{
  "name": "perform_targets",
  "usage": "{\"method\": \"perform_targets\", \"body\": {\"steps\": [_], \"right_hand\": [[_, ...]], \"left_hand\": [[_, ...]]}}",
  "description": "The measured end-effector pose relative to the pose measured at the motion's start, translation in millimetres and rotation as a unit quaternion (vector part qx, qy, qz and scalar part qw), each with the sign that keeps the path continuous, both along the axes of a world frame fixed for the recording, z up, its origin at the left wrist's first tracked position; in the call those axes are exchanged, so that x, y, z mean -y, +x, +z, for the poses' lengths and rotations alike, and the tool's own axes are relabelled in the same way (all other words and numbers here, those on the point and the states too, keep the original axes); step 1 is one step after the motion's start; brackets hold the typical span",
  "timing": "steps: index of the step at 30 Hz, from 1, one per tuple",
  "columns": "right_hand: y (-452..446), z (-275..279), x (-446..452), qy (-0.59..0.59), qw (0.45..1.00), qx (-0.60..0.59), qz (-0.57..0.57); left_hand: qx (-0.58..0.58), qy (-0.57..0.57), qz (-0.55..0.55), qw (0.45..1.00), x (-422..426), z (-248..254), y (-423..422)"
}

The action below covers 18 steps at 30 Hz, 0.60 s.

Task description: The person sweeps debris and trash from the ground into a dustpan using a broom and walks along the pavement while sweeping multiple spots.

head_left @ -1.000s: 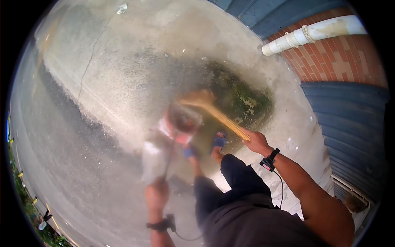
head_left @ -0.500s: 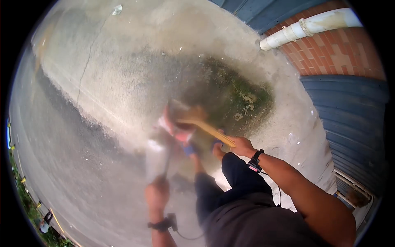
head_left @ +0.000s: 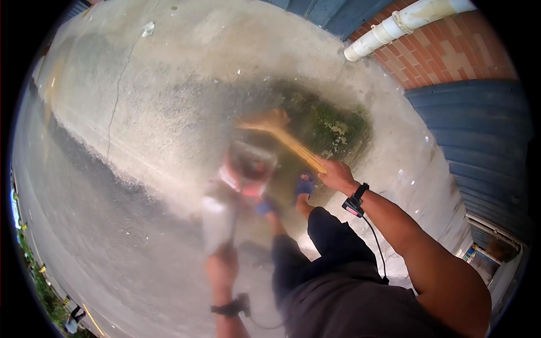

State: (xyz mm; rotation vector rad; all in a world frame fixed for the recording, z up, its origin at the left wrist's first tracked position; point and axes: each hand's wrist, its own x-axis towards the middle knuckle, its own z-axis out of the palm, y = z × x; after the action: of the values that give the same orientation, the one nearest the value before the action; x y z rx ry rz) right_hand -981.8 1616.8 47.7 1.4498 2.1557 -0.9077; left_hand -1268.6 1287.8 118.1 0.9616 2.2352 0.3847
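Observation:
My right hand (head_left: 338,176) is closed around the yellow handle of a broom (head_left: 297,147). Its tan head is smeared and lies beyond the dustpan, over the concrete beside a mossy patch. Blurred too is my left hand (head_left: 224,269), wrapped round the pale grip of what looks like a red-and-white dustpan (head_left: 248,187). The dustpan is low, in front of my feet, with its dark hollow facing up. Whether anything lies in it, I cannot tell. The broom head and the dustpan are apart.
Green moss (head_left: 341,132) and grit cover part of the concrete ground (head_left: 163,112). A white drainpipe (head_left: 389,31), a brick wall (head_left: 451,53) and blue metal panels (head_left: 473,124) stand to the right. A scrap of litter (head_left: 148,29) lies far off. My blue sandals (head_left: 304,185) are close by.
The broom head has moved away from the dustpan, farther from my feet, uncovering the dustpan's hollow. Both hands keep their grips. The view has shifted slightly.

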Motion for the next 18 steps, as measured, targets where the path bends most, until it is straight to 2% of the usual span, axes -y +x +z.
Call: {"method": "perform_targets", "body": {"steps": [3, 6, 9, 12, 13, 14, 16, 17, 18], "right_hand": [[-45.6, -19.7, -50.5, 0.058, 0.998, 0.025, -0.008], [-90.4, -73.1, -107.8, 0.117, 0.993, 0.019, -0.018], [-92.0, -113.0, -101.4, 0.086, 0.994, 0.03, 0.065], [-53.3, -70.1, -36.4, -0.005, 0.993, 0.039, 0.111], [-31.5, -57.6, -15.6, -0.043, 0.997, 0.047, 0.049], [-18.7, -24.6, 1.4, -0.091, 0.995, 0.004, 0.027], [20.3, -9.8, 40.9, -0.136, 0.991, -0.016, -0.005], [47.8, -13.9, 67.3, -0.074, 0.997, -0.034, 0.008], [57.0, -5.1, 82.9, -0.069, 0.998, -0.007, -0.004]], "left_hand": [[-0.002, -0.01, 0.007, 1.0, -0.9, 2.9, -0.5], [-0.001, -0.024, 0.013, 1.0, 2.4, 3.5, -0.9], [0.014, -0.026, 0.023, 0.999, -1.7, 10.6, 0.4], [0.021, -0.009, 0.031, 0.999, -9.8, 15.0, -5.5], [0.023, -0.007, 0.032, 0.999, -8.8, 18.1, -5.8], [0.021, -0.013, 0.031, 0.999, -8.3, 20.4, -6.7], [0.016, -0.023, 0.03, 0.999, -8.5, 20.8, -8.6], [0.021, -0.023, 0.029, 0.999, -7.1, 19.6, -9.0], [0.025, -0.024, 0.026, 0.999, -5.4, 17.6, -10.1]]}}
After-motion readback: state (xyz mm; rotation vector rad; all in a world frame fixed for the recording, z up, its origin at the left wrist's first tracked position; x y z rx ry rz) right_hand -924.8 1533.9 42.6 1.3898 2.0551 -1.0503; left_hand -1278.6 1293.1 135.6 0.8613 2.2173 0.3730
